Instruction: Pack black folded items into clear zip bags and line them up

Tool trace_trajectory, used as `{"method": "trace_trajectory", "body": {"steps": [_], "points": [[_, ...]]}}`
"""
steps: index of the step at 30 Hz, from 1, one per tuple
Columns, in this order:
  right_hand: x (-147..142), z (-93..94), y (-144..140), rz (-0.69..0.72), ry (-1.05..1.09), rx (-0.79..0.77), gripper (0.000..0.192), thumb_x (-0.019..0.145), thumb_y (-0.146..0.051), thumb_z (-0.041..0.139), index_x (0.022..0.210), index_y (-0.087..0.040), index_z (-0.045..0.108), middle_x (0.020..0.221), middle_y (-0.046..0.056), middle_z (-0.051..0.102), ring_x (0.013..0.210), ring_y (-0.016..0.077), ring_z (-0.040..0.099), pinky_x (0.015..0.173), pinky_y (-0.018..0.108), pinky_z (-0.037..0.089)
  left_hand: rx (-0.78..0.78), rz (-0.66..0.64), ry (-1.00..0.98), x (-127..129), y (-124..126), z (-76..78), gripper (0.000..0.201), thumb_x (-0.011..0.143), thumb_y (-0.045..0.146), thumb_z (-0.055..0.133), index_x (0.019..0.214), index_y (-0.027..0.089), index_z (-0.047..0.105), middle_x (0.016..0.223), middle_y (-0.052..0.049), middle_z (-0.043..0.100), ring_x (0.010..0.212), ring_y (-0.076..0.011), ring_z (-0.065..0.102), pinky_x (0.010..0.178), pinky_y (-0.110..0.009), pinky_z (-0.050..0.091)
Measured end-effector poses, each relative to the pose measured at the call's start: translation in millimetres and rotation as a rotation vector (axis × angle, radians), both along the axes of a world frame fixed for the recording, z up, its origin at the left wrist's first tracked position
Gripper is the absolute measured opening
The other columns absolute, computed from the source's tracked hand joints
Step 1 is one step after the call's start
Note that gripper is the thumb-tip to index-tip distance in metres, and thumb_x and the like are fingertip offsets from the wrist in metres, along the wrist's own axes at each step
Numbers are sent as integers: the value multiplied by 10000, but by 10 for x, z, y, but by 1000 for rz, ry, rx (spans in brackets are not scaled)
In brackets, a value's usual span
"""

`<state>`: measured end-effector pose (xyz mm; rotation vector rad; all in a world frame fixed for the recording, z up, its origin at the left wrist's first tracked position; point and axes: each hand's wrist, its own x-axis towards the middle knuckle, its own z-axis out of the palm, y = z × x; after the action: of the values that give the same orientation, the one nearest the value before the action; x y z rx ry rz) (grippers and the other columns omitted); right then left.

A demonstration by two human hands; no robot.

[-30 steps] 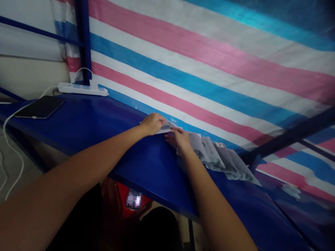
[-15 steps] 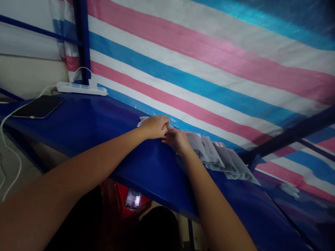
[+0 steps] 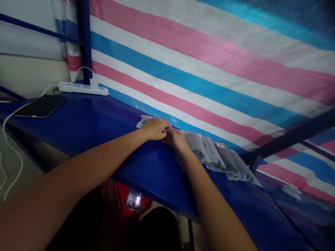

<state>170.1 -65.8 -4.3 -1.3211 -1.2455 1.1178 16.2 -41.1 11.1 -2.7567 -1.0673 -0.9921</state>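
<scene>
Both hands together on a pale packet [image 3: 143, 121]: left hand [image 3: 155, 128] pressed flat on top, right hand [image 3: 177, 139] touching beside it, fingertips meeting. More grey packets [image 3: 222, 158] overlapping just right of right hand, on blue table [image 3: 86, 122].

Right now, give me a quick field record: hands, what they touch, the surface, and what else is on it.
left hand: resting on a pale packet at the back of the table, fingers curled over it
right hand: pressed on the near end of a row of grey packets, fingertips meeting the left hand
row of grey packets: overlapping, lying along the striped tarp
surface: blue table
other items: dark tablet with a white cable, white power strip at the far left
grip: cannot tell if either hand pinches anything
</scene>
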Motion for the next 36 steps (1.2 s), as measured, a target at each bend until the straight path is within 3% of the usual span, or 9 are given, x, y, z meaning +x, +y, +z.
{"method": "trace_trajectory", "body": {"steps": [9,14,17,25,30,36], "points": [[-53,47,-27,-97,-54,37,182,810,-199,573,918,-150,711,793,69,724,659,175,692,536,246,558,32,98,-28,38,39,-20,121,811,214,567,905,195,640,955,-72,689,925,-251,602,853,-397,391],[116,38,61,-252,-14,94,180,822,-221,576,944,-135,678,992,115,743,716,191,725,530,262,572,76,182,-60,-37,94,6,84,804,198,547,866,194,604,936,-74,681,937,-259,574,845,-408,359],[266,22,136,-358,-35,132,163,825,-236,583,936,-146,661,992,107,743,708,184,726,519,254,573,91,224,-69,-106,155,8,70,791,193,549,847,193,591,936,-74,674,919,-256,565,824,-407,353],[415,12,182,-463,-59,144,123,803,-232,579,877,-162,649,958,81,737,687,177,722,470,240,560,104,269,-66,-183,236,5,78,786,177,536,843,191,587,931,-83,653,923,-261,558,816,-412,350],[430,-26,204,-468,-87,155,130,785,-217,589,908,-183,616,912,46,715,636,163,710,461,244,560,108,193,-58,-192,208,15,126,778,171,548,894,198,590,986,-77,648,989,-261,550,858,-409,348],[380,-4,169,-440,-53,148,148,783,-239,596,921,-200,560,821,13,668,566,154,685,476,259,567,99,59,-60,-140,160,-14,161,866,340,545,934,199,581,996,-67,653,985,-246,569,859,-382,369]]}}
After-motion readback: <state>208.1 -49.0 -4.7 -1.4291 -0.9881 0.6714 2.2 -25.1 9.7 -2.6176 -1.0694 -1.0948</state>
